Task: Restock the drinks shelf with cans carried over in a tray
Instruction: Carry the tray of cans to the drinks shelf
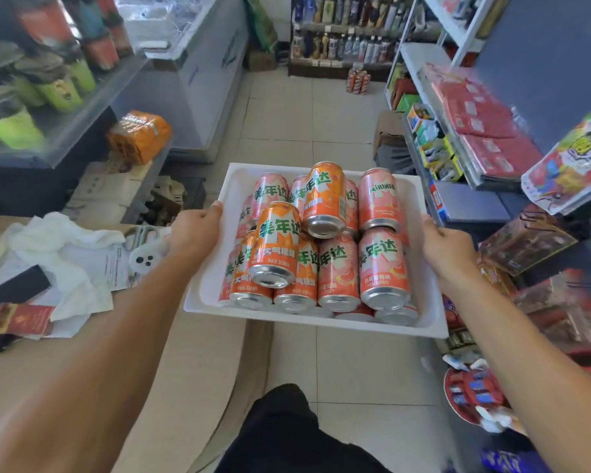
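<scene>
Head view shows the cans (321,244) piled loose in the tray (198,288), two orange ones lying on top of the lower layer. I hold the tray in the air over the aisle floor, left hand (195,230) gripping its left rim, right hand (447,247) gripping the right. My worry: a tilt or a bump against the shelf (458,186) on my right could roll the top cans over the rim. Blur hides whether the lower cans are wedged.

White tray (203,295) w/ orange & pink cans (382,268), green-white lettering; beige floor tiles (307,117)
</scene>
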